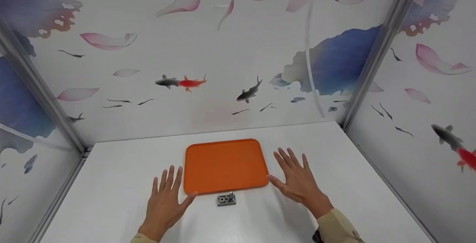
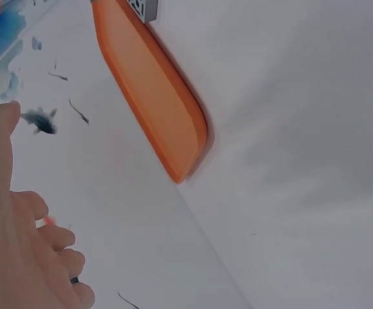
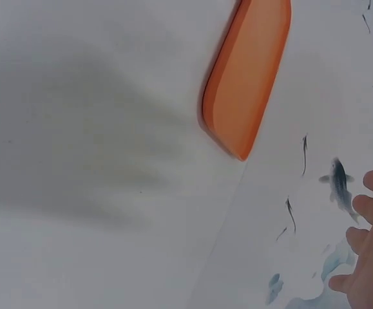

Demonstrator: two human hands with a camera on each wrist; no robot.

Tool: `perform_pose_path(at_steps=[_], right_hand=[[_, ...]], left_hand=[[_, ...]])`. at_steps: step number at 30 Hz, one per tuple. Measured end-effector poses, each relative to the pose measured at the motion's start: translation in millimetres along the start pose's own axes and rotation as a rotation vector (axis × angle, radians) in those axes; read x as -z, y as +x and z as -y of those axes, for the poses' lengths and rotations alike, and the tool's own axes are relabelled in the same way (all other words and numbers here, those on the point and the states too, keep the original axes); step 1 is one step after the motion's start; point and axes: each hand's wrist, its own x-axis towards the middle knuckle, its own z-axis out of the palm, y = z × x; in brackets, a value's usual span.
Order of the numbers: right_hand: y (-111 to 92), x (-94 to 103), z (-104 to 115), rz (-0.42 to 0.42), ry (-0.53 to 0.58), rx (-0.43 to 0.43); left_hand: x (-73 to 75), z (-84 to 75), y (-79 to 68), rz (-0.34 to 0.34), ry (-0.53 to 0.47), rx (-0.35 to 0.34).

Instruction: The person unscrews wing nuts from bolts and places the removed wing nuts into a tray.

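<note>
Tray [image 1: 226, 166], one, orange, rounded corners: lay flat on the table [image 1: 111, 183], between your hands and slightly ahead, its long axis running left to right, right end a little farther from you. Block [image 1: 226, 199], one, small, grey, with a short upright peg: sat just beside the tray's near edge, near the middle, long side also left to right; whether it touched the tray could not be told. Left hand [image 1: 165, 204]: empty, fingers straight and spread, thumb toward the tray's near left corner; the nearer of your two to the block. Right hand [image 1: 299, 181]: likewise empty and spread, off the tray's right end, thumb toward that edge. Your hands stood well apart from each other; contact of either thumb with the tray could not be told. Sleeves [image 1: 336, 224], tan. Back wall [image 1: 223, 57], white, printed with fish, petals and blue leaves.
</note>
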Motion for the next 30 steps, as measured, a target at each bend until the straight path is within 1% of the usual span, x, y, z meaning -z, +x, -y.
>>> perform_pose_path(at_steps=[5,9,13,16,21,25,27,30], right_hand=[[0.4,-5.4,9.7,0.001,0.028,0.007],[2.1,-10.5,19.2,0.018,0.032,0.016],[4.1,-16.1,29.0,0.024,0.047,0.02],[3.5,-20.3,35.0,0.029,0.064,0.021],[0.3,-26.6,41.4,0.025,0.087,0.032],[1.4,-30.3,46.2,0.002,0.108,0.051],[2.3,-31.6,49.2,0.008,0.121,0.056],[3.2,-34.5,53.7,0.02,0.139,0.06]], left_hand=[[-9.2,-3.6,-1.7,0.019,-0.008,-0.004],[-13.1,-6.2,-3.2,0.029,-0.027,0.004],[-16.9,-10.8,-3.2,0.022,-0.054,-0.011],[-22.1,-15.6,-4.5,0.02,-0.097,-0.019],[-33.9,-21.9,-10.9,0.043,-0.178,-0.023],[-41.2,-24.6,-13.1,0.014,-0.194,-0.063],[-43.5,-26.4,-13.1,-0.005,-0.191,-0.078],[-48.5,-29.1,-13.0,-0.013,-0.173,-0.075]])
